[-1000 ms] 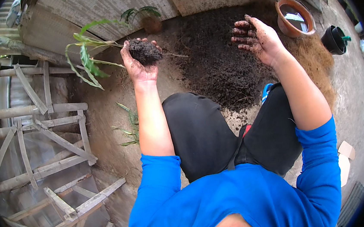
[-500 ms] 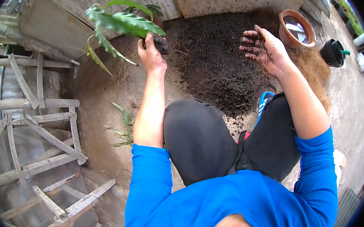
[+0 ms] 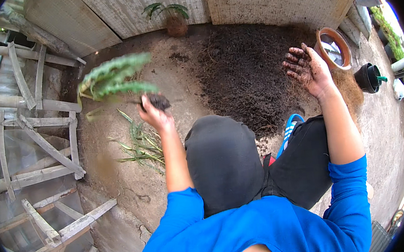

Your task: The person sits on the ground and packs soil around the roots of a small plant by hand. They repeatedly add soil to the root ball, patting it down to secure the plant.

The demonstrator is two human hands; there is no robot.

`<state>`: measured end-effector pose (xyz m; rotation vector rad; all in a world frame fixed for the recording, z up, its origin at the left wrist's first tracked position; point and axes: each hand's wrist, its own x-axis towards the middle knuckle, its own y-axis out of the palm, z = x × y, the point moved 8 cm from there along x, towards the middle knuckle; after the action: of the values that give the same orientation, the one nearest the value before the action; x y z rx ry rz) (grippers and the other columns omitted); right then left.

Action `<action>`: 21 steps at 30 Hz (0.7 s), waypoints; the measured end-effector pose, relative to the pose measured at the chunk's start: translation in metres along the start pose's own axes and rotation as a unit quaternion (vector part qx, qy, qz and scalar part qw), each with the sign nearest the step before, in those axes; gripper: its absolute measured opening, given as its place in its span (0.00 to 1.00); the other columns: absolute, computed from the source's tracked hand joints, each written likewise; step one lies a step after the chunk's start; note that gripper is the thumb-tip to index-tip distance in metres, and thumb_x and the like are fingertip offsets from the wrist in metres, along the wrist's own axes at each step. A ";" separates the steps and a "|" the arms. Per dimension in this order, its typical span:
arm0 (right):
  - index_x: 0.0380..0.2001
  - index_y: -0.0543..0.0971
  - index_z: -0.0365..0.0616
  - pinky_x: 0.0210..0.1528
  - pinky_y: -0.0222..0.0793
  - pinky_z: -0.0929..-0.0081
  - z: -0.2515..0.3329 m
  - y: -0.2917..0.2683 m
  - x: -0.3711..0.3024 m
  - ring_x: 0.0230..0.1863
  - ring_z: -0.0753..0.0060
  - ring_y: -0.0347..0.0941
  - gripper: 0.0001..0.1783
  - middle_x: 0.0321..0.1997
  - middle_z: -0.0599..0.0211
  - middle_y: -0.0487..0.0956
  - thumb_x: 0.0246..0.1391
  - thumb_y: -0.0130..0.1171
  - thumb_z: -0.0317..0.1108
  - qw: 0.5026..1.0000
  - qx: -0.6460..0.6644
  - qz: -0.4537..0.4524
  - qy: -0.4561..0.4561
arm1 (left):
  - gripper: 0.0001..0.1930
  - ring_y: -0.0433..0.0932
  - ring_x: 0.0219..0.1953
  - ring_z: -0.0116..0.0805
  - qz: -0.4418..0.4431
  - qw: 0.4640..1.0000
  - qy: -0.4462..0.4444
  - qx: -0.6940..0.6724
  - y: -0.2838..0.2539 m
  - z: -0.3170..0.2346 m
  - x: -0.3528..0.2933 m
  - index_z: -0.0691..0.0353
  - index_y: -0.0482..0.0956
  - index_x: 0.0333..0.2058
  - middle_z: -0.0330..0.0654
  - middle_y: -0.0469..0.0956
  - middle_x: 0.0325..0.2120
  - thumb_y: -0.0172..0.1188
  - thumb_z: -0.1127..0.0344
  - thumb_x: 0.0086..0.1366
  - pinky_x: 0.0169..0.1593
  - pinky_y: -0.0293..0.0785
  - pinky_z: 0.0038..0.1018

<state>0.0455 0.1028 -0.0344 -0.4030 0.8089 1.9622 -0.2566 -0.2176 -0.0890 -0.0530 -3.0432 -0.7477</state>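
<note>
My left hand (image 3: 155, 114) is closed around the base of a leafy green plant (image 3: 111, 78), with a dark clump of soil and roots (image 3: 160, 102) at its lower end. The plant's long leaves are blurred and stretch up and to the left. My right hand (image 3: 310, 71), its fingers and palm coated with dirt, is held open and empty above the right edge of a dark soil heap (image 3: 251, 81). Several cut leaves (image 3: 141, 145) lie on the ground just below the left hand.
A second plant with a brown root ball (image 3: 176, 25) stands against the boards at the back. To the right are a terracotta pot (image 3: 321, 48), a black pot (image 3: 367, 79) and brown fibre (image 3: 350, 94). Wooden frames (image 3: 28, 177) line the left side.
My left hand has moved the plant down and to the left, away from the soil heap. The second plant by the boards is now in plain sight. My right hand stays open.
</note>
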 end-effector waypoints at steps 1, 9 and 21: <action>0.37 0.71 0.43 0.36 0.67 0.70 -0.001 0.000 0.000 0.38 0.63 0.71 0.19 0.37 0.62 0.73 0.56 0.42 0.48 1.000 -0.003 -0.001 0.002 | 0.15 0.73 0.27 0.35 -0.060 0.998 -0.015 0.001 -0.026 0.005 -0.011 0.62 0.67 0.36 0.44 0.71 0.29 0.54 0.56 0.57 0.32 0.74 0.32; 0.37 0.72 0.43 0.35 0.68 0.70 -0.003 -0.009 0.000 0.39 0.62 0.71 0.19 0.37 0.63 0.73 0.56 0.40 0.47 1.000 -0.007 -0.022 0.009 | 0.31 0.66 0.47 0.45 -0.229 0.951 -0.081 0.193 -0.131 -0.013 -0.108 0.70 0.53 0.51 0.54 0.62 0.48 0.52 0.54 0.58 0.51 0.64 0.37; 0.43 0.69 0.40 0.42 0.68 0.67 0.013 -0.023 -0.015 0.43 0.60 0.70 0.22 0.43 0.59 0.72 0.57 0.40 0.47 0.999 -0.021 -0.009 -0.042 | 0.25 0.71 0.41 0.38 -0.269 0.955 0.087 0.084 -0.091 -0.057 -0.065 0.73 0.64 0.43 0.50 0.68 0.42 0.52 0.54 0.58 0.45 0.68 0.33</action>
<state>0.0734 0.1098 -0.0249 -0.3488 0.7092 1.9679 -0.1948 -0.3260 -0.0817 0.8232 -2.9429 -0.4591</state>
